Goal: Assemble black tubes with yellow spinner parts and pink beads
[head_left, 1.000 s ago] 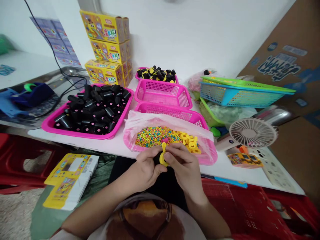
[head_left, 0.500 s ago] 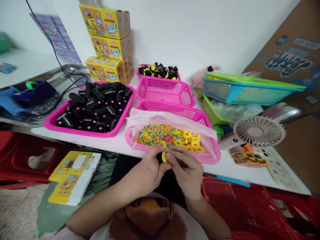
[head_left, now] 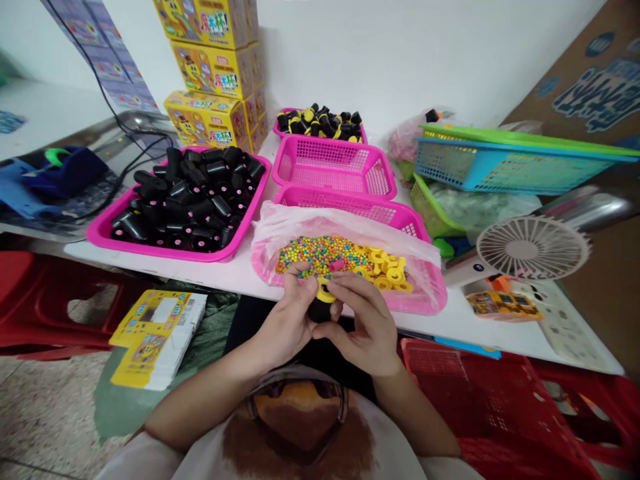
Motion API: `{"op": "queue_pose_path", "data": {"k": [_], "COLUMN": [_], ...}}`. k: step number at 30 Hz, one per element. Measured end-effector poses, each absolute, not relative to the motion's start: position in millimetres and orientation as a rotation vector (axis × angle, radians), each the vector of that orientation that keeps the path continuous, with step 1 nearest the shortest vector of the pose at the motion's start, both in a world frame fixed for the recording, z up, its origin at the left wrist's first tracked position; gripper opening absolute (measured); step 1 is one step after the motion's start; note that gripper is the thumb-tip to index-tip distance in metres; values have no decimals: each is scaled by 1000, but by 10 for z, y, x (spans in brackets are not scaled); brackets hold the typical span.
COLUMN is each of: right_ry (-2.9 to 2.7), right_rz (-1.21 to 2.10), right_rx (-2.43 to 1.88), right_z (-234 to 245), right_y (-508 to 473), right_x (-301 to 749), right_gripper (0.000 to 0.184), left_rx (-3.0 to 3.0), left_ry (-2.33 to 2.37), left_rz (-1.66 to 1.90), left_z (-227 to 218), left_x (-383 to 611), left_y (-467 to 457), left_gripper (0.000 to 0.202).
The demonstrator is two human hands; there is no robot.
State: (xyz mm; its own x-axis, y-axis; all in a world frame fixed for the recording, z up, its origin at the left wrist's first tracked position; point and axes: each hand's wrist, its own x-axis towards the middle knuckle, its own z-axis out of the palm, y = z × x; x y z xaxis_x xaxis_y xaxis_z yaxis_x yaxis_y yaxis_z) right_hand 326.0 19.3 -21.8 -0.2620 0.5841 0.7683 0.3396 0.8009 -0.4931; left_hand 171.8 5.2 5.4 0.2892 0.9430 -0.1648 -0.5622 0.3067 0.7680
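Observation:
Just below the table's front edge, both hands meet around a small black cup (head_left: pixel 319 311) topped by a yellow ring cap (head_left: pixel 324 292). My left hand (head_left: pixel 286 321) wraps the cup from the left. My right hand (head_left: pixel 361 321) presses the yellow cap with thumb and fingertips. Right behind them a pink tray (head_left: pixel 429 303) lined with a plastic bag holds small multicoloured beads (head_left: pixel 320 255) and several loose yellow rings (head_left: pixel 387 267). To the left, a pink tray (head_left: pixel 100 230) is heaped with black cups (head_left: pixel 193 200).
Two empty pink baskets (head_left: pixel 334 170) and a far one with finished black-and-yellow pieces (head_left: pixel 320 123) stand behind. Yellow boxes (head_left: pixel 215 70) are stacked at back left. Blue and green baskets (head_left: pixel 505 167), a small white fan (head_left: pixel 533 247), a red crate (head_left: pixel 495 413) and folded yellow cartons (head_left: pixel 157 337) surround me.
The yellow cap has gone from upright between my fingers to lying flat on top of the black cup. My hands shifted slightly up toward the tray.

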Motion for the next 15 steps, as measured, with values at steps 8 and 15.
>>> {"op": "queue_pose_path", "data": {"k": [8,15], "right_ry": [-2020,-2065], "right_rz": [258,260], "right_rx": [-672,-633], "right_z": [-186,-174], "right_y": [177,165], "right_x": [3285,3294], "right_gripper": [67,61], "left_rx": [603,622], "left_ry": [673,701], "left_rz": [1076,1079], "left_z": [64,-9], "left_x": [1715,1746], "left_y": [43,-7], "left_gripper": [59,53]}}
